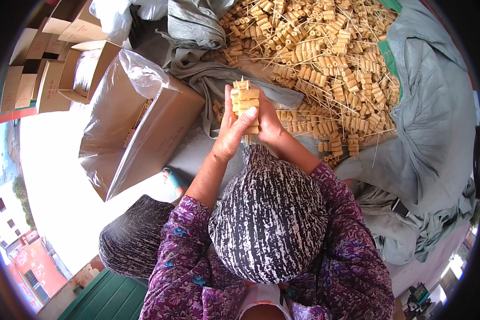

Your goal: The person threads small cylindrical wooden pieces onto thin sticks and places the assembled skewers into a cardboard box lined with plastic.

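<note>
Both hands, left hand [230, 133] and right hand [268, 124], squeeze the stick bundle [245, 104] tight with closed fingers, but sticks could slip out if they loosen

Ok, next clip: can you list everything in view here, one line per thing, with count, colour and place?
bundle of skewers: one, tan blocks on thin sticks, held upright between both hands at centre
pile of skewers: too many to count, tan, spread on the grey sheet at upper right
grey sheet: one, grey-green, crumpled under the pile and down the right side
open carton: one, brown with a clear plastic liner, left of the hands
flat cartons: several, brown, stacked at upper left
left hand: one, gripping the bundle's left side
right hand: one, gripping the bundle's right side
</note>
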`<state>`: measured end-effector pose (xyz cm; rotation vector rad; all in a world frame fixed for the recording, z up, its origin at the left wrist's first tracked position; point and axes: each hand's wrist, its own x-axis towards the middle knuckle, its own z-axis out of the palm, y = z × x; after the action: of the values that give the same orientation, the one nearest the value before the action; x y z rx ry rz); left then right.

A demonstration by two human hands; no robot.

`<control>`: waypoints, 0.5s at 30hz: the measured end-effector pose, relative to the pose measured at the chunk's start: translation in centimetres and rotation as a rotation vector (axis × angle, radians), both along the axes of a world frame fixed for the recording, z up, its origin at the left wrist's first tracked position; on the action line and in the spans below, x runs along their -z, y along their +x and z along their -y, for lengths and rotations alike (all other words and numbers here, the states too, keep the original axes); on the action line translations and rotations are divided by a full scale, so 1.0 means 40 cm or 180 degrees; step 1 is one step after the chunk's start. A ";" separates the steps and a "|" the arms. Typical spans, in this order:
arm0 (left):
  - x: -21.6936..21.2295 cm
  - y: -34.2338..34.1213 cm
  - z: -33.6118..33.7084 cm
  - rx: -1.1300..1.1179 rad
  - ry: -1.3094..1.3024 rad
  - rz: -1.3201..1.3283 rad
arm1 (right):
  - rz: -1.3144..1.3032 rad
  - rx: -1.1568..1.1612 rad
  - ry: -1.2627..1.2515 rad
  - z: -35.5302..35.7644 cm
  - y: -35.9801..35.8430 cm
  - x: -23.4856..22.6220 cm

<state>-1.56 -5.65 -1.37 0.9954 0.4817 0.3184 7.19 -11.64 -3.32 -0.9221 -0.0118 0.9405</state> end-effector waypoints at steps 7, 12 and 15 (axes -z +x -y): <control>-0.050 0.034 -0.011 -0.0297 0.2188 -0.0498 | -0.0331 -0.0368 0.0510 0.036 0.042 0.010; -0.136 -0.005 -0.085 -0.0530 0.3172 -0.0454 | -0.0740 -0.0682 0.1103 -0.030 0.038 -0.031; -0.230 -0.006 -0.133 -0.0676 0.2902 -0.0193 | -0.0314 -0.0989 0.1410 -0.096 0.048 -0.165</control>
<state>-1.78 -0.34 7.83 1.8454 0.5030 0.7350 9.12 -7.79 3.27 -0.4678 -0.2759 1.2099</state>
